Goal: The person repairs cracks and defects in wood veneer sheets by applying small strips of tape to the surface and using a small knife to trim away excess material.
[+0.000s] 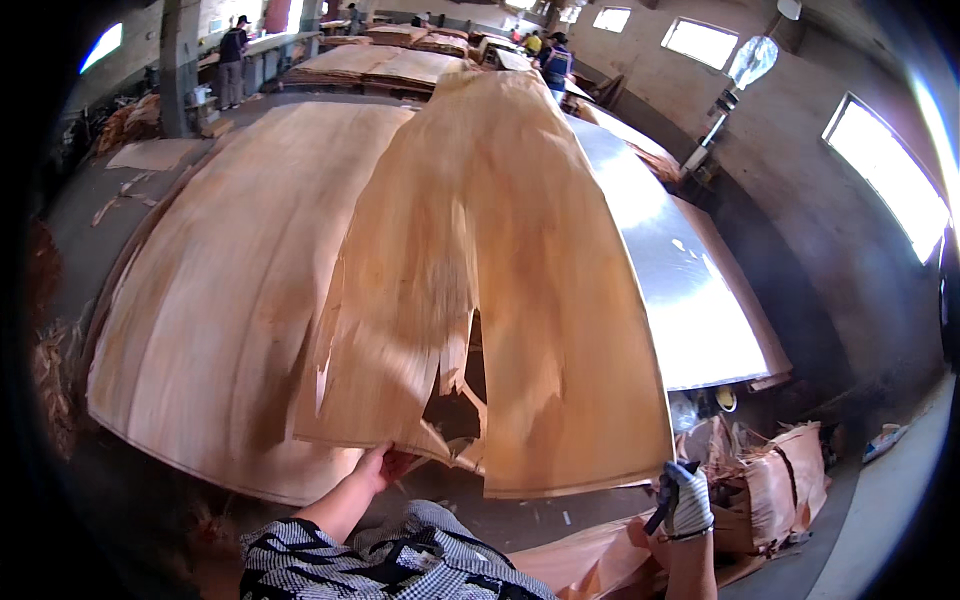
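A long sheet of thin wood veneer [560,300] stretches away from me, its near end lifted. A ragged split runs up its middle, with a torn hole near the front edge. My left hand [383,467], bare, is closed on that front edge left of the hole. At the right near corner, my right hand [686,500] pinches the sheet; it wears a white-and-dark-blue glove. The undersides of the fingers on both hands are partly hidden. Beneath and to the left lies a wide stack of paler veneer [220,290].
A shiny metal-like sheet [670,270] lies on a stack at the right. Torn veneer scraps [780,485] are heaped at lower right. Farther back stand more veneer stacks [370,65], a pillar [180,70] and people, one [232,62] at the left, another [555,65] near the middle.
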### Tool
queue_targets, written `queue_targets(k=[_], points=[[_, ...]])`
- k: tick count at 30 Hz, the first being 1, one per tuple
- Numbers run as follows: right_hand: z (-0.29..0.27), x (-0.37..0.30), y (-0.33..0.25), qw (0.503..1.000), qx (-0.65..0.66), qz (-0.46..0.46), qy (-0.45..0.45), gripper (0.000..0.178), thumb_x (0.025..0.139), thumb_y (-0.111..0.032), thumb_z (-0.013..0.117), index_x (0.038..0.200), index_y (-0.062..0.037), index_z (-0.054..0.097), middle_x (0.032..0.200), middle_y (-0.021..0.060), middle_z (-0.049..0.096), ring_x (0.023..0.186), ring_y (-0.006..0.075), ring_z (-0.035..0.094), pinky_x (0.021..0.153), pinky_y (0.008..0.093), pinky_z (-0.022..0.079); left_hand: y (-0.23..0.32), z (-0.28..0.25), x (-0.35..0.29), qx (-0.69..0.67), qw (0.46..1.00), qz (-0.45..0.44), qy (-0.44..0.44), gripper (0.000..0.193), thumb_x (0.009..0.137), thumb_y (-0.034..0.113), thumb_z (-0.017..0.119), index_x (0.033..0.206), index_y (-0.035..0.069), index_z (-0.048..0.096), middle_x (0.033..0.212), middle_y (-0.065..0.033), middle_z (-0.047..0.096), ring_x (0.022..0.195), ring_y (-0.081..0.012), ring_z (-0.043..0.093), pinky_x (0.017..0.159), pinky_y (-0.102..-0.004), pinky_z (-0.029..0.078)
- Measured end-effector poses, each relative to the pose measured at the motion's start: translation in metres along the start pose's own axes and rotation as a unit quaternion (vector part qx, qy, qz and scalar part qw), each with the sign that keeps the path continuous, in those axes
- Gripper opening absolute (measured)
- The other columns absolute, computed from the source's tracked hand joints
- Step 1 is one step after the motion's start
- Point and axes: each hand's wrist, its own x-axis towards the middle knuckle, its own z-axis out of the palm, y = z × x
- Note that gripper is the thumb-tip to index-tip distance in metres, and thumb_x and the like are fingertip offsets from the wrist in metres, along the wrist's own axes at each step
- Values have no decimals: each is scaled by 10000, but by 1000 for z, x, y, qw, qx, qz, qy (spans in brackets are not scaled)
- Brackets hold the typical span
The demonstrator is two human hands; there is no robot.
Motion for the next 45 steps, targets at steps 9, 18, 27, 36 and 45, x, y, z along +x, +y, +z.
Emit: queue_targets(k=[9,18,27,36,45], points=[[-124,171,-102,994,-57,-88,31,166,711,-162,692,745,-62,564,530,21,513,376,125,447,349,239,349,-15,256,54,-110,987,69,-94,207,847,263,539,858,61,580,828,-87,637,773,-218,614,748,-379,511],[-230,328,-186,992,-71,-101,3,127,777,-158,640,751,-100,530,571,-16,516,399,76,441,359,201,343,-25,517,61,-142,901,246,-328,260,905,225,443,992,17,573,1012,-109,619,934,-200,601,804,-334,507],[-289,463,-217,994,-68,-61,-61,119,795,-159,609,729,-101,528,566,-14,508,410,66,444,353,204,352,-30,670,74,-96,860,364,-345,249,881,169,473,1050,9,563,1012,-126,622,947,-203,602,823,-329,504],[-354,533,-192,994,-78,-28,-77,105,777,-148,616,773,-43,615,528,-14,493,392,85,420,351,220,321,-153,616,135,-183,895,321,-249,244,899,243,460,1018,56,560,942,-81,629,870,-199,612,766,-342,510],[-426,615,-127,992,-42,83,-86,163,746,-152,649,692,-135,496,538,2,495,391,117,421,361,245,339,-290,549,199,5,968,249,-26,193,840,269,544,852,77,567,845,-76,623,812,-198,612,693,-340,500]])
